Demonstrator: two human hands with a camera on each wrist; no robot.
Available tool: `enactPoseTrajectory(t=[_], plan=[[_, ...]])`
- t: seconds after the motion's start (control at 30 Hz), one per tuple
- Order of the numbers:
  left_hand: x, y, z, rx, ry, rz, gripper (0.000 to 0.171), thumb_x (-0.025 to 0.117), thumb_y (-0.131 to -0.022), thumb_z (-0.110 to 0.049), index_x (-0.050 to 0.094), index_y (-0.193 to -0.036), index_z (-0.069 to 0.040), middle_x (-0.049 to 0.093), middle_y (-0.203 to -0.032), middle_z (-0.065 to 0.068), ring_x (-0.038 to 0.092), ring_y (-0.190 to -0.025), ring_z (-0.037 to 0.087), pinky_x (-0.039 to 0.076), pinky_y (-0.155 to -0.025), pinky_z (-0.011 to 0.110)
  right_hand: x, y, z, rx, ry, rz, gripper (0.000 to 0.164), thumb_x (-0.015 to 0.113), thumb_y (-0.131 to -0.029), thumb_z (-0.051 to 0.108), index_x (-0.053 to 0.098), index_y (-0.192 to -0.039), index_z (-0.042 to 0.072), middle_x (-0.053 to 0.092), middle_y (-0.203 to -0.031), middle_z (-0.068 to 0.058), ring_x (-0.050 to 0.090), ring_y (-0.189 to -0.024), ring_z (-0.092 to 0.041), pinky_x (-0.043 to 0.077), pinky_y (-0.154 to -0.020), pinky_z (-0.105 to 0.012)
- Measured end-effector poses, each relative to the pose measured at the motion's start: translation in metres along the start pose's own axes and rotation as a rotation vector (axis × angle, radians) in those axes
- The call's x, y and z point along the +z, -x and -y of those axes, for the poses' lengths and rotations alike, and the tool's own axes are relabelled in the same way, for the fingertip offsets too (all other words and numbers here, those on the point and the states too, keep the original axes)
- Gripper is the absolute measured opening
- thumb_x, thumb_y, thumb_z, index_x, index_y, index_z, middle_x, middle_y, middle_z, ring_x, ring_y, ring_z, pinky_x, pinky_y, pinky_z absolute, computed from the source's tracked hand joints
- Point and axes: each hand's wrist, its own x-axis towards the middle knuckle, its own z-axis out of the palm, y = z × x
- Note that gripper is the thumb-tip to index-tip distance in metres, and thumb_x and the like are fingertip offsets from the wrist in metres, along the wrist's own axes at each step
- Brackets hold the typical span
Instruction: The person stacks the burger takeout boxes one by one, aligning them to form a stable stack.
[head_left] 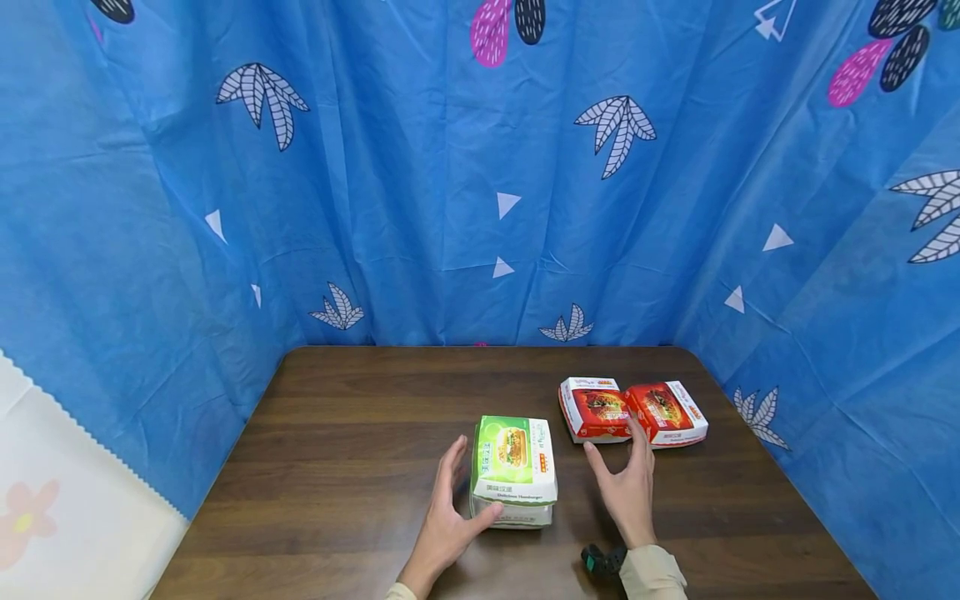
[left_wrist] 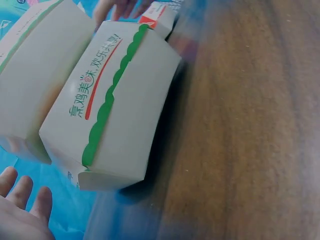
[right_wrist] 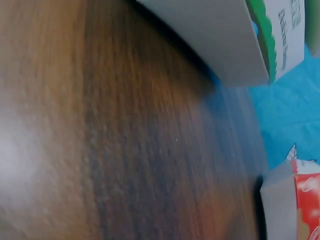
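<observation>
Two green-and-white hamburger boxes stand stacked at the front middle of the table. In the head view the upper box (head_left: 513, 454) shows its printed lid, and only the front of the lower box (head_left: 517, 517) shows. My left hand (head_left: 447, 521) is at the stack's left front corner, fingers spread; the left wrist view shows its fingers (left_wrist: 22, 192) apart from the lower box (left_wrist: 107, 110). My right hand (head_left: 628, 487) reaches towards two red hamburger boxes, the left red box (head_left: 596, 408) and the right red box (head_left: 666, 414). Its fingers are extended; whether they touch a box cannot be told.
A brown wooden table (head_left: 360, 467) carries all the boxes. Blue patterned curtains (head_left: 420, 208) hang behind it and along both sides. A black band with a small device (head_left: 600, 560) is at the right wrist. White cloth (head_left: 67, 500) hangs at the left.
</observation>
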Motion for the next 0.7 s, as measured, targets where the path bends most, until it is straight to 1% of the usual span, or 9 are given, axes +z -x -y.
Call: enactPoseTrajectory(t=[0.13, 0.23, 0.4, 0.6, 0.7], plan=[[0.001, -0.002, -0.002, -0.001, 0.001, -0.001, 0.102, 0.087, -0.080, -0.031, 0.026, -0.162, -0.029, 0.030, -0.167, 0.010, 0.035, -0.151, 0.032, 0.036, -0.121, 0.048, 0.001, -0.005, -0.006, -0.011, 0.025, -0.019, 0.090, 0.082, -0.089, 0.028, 0.029, -0.160, 0.008, 0.027, -0.165, -0.019, 0.024, -0.149, -0.042, 0.027, -0.119, -0.068], [0.002, -0.003, -0.002, -0.003, -0.006, -0.002, 0.103, 0.087, -0.079, -0.031, 0.026, -0.162, -0.030, 0.030, -0.167, 0.009, 0.035, -0.151, 0.032, 0.036, -0.121, 0.047, 0.003, -0.009, -0.012, -0.015, 0.037, -0.038, 0.093, 0.083, -0.087, 0.026, 0.028, -0.160, 0.008, 0.025, -0.166, -0.020, 0.022, -0.149, -0.044, 0.024, -0.119, -0.070], [0.003, -0.005, -0.004, 0.008, -0.021, 0.000, 0.105, 0.087, -0.079, -0.032, 0.023, -0.162, -0.034, 0.028, -0.168, 0.005, 0.033, -0.152, 0.032, 0.035, -0.122, 0.049, 0.008, -0.015, -0.019, -0.001, 0.044, -0.035, 0.098, 0.084, -0.085, 0.027, 0.025, -0.161, 0.008, 0.020, -0.167, -0.020, 0.019, -0.149, -0.046, 0.023, -0.117, -0.073], [0.003, -0.007, -0.010, 0.024, -0.029, 0.012, 0.107, 0.088, -0.079, -0.033, 0.023, -0.163, -0.031, 0.026, -0.168, 0.000, 0.036, -0.150, 0.034, 0.035, -0.121, 0.050, 0.013, -0.020, -0.024, 0.030, 0.053, -0.020, 0.103, 0.084, -0.085, 0.033, 0.021, -0.163, 0.011, 0.016, -0.168, -0.019, 0.016, -0.149, -0.047, 0.022, -0.117, -0.074], [0.004, -0.008, -0.013, 0.024, -0.033, 0.026, 0.107, 0.088, -0.080, -0.034, 0.021, -0.163, -0.032, 0.023, -0.168, -0.002, 0.037, -0.149, 0.034, 0.035, -0.121, 0.052, 0.015, -0.021, -0.026, 0.029, 0.053, -0.022, 0.103, 0.085, -0.085, 0.033, 0.021, -0.163, 0.011, 0.015, -0.168, -0.019, 0.015, -0.149, -0.047, 0.021, -0.117, -0.074]])
